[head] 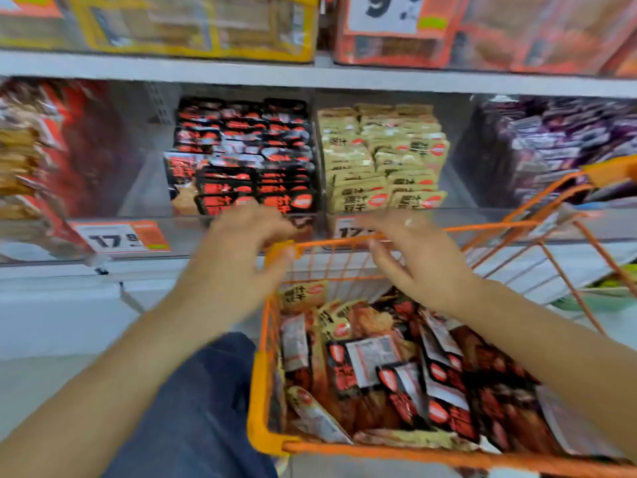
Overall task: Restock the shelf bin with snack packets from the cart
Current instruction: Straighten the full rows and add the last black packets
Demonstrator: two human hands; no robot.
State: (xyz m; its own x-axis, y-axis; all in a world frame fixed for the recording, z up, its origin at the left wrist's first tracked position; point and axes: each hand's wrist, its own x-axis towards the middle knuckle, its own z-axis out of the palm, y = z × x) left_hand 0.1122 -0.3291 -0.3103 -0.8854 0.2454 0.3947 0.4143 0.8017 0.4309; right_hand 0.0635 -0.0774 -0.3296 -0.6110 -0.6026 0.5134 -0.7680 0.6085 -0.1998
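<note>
Motion blur smears much of the head view, and the print on the packets cannot be read. Both hands hover above the far rim of the orange wire cart [272,381], between it and the shelf. The left hand [241,257] has loosely bent fingers and holds nothing; its fingertips lie at or just over the cart's far left corner, though the blur hides whether they touch it. The right hand [418,262] is likewise released, fingers spread and lightly curled over the rim, with a pale ring [408,222] on one finger.

Snack packets [396,374], mostly black and red with a few beige ones, lie loose in the cart; the right forearm covers some, and the cart's near and right sides are cut off by the frame edge. In the shelf bin [193,232] behind a clear front lip, black-and-red packets [248,160] are stacked in rows, with beige packets [382,160] packed just beside them on the right. Open space seems to remain left of the black stack. A price tag [119,238] sits on the lip; a second is hidden behind the right hand. Purple packets [551,143] fill the far right, partly behind the cart's wires.
</note>
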